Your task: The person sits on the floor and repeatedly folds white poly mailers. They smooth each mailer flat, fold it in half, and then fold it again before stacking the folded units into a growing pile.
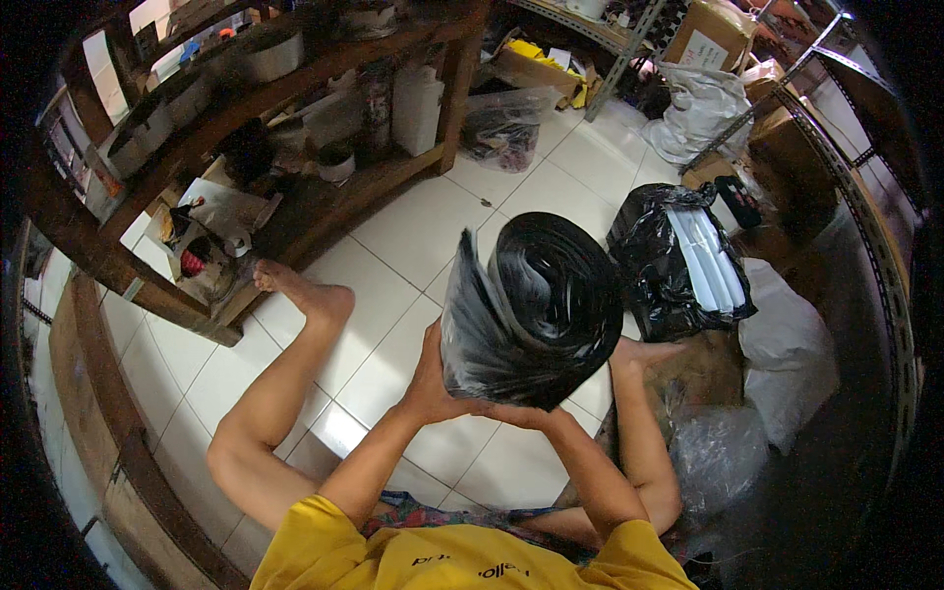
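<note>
A thick roll of black plastic sheeting [560,295] is held up in front of me above the tiled floor, its coiled end facing up. On its left a loose outer flap [469,320] stands away from the coil. My left hand [430,379] grips the lower left side of the roll, with the thumb side showing. Under the bottom edge lies my right hand [519,414], supporting it; most of its fingers are hidden behind the plastic.
To the right, a black plastic bag [639,231] holds flat white packs [705,261]. A white sack [787,344] and clear plastic [723,462] lie nearer. A wooden shelf [295,211] stands at left, metal racks [865,236] at right. My legs are spread on both sides.
</note>
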The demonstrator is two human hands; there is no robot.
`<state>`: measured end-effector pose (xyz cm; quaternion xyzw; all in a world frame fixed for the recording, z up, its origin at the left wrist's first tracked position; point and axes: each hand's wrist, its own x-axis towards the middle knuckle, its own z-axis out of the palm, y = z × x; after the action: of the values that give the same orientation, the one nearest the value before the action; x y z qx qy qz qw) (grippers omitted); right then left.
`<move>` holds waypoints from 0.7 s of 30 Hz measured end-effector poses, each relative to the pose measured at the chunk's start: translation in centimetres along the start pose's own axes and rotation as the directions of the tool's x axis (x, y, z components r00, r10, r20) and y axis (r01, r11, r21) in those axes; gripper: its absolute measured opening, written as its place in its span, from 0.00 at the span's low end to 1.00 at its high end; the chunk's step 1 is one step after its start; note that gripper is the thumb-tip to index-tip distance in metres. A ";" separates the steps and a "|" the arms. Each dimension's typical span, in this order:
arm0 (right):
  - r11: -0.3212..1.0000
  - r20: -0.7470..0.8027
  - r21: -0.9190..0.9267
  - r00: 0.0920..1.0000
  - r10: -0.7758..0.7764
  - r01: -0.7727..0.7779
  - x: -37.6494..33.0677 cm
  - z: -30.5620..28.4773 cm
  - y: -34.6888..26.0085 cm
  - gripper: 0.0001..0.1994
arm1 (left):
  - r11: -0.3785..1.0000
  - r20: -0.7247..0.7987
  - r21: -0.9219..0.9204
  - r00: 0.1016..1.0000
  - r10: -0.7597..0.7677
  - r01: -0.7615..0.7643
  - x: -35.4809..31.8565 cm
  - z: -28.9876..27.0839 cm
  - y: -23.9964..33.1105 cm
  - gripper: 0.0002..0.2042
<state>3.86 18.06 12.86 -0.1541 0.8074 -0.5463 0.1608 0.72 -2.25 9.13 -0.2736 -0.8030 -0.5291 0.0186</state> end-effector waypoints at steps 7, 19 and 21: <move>0.971 0.219 -0.228 0.969 0.118 -0.067 -1.5 -3.2 -5.7 0.35 | 0.997 0.039 -0.003 0.996 -0.080 0.080 -2.2 3.3 -5.1 0.69; 0.998 -0.007 0.005 0.998 0.064 -0.064 -0.1 0.5 5.8 0.33 | 0.925 0.076 -0.294 0.971 -0.227 0.240 -1.4 4.9 -6.4 0.55; 0.995 0.017 -0.015 0.995 0.096 -0.096 -0.5 0.2 5.4 0.34 | 0.917 -0.039 -0.369 0.983 -0.177 0.150 -3.2 7.0 -8.8 0.53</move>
<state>3.95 20.04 7.81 -0.1209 0.8164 -0.5308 0.1928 1.17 -0.11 -2.40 -0.1851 -0.7098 -0.6780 -0.0481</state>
